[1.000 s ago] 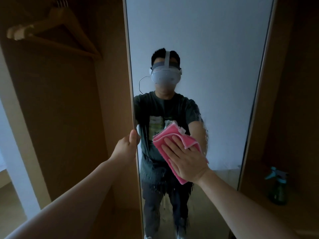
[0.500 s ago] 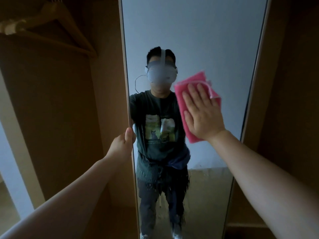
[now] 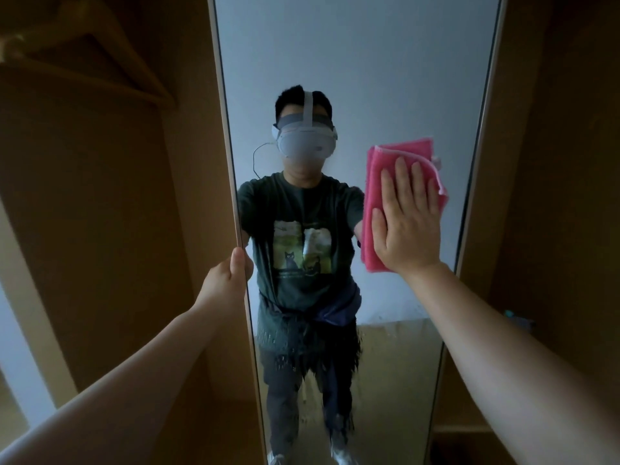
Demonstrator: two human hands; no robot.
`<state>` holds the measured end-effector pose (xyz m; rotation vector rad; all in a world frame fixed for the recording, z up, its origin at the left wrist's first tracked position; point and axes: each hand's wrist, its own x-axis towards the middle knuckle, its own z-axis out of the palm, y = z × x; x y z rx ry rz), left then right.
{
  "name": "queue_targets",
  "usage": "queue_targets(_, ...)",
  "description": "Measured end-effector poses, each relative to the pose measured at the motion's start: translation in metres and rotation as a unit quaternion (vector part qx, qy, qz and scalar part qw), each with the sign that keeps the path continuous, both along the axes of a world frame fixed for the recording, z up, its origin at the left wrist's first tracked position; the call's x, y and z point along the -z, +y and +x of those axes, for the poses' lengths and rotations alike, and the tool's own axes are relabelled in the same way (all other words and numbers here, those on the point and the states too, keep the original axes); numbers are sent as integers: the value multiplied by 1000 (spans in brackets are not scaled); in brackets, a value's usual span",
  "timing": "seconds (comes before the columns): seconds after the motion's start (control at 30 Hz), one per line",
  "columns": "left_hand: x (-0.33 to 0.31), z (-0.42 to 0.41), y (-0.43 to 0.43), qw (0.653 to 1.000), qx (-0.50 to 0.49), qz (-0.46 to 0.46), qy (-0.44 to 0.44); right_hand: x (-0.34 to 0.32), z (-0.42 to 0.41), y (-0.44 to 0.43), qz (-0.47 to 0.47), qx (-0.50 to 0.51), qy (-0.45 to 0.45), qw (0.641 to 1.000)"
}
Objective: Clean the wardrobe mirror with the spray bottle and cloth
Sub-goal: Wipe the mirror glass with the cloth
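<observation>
Right arm reaches out, right hand (image 3: 406,223) flat, fingers (image 3: 401,176) straight and close together, pressing the pink cloth (image 3: 399,152) on the mirror (image 3: 352,62), right side. Left hand (image 3: 224,280) grips the mirror's left edge, thumb in front.

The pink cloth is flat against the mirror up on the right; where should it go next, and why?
Probably slide it down and leftward. The right hand presses the pink cloth on glass that looks dry, while spray droplets speckle the mirror lower down, around the reflected waist and legs. The left hand grips the mirror's edge, steadying it.
</observation>
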<state>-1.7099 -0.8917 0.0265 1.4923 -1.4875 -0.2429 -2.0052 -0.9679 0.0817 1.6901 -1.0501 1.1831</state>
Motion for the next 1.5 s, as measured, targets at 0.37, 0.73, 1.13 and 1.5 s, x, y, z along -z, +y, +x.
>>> queue_targets(0.37, 0, -2, 1, 1000, -17, -16, -12, 126, -25, 7, 74, -3, 0, 997)
queue_targets(0.73, 0, -4, 4, 1000, -17, -11, -7, 111, -40, 4, 86, 6, 33, 996)
queue_targets(1.13, 2, -2, 1, 999, -31, -15, -7, -29, -50, -9, 38, 38, -4, 999)
queue_targets(1.5, 7, -6, 0, 998, -47, -38, 22, 37, -47, -8, 47, 23, -36, 998)
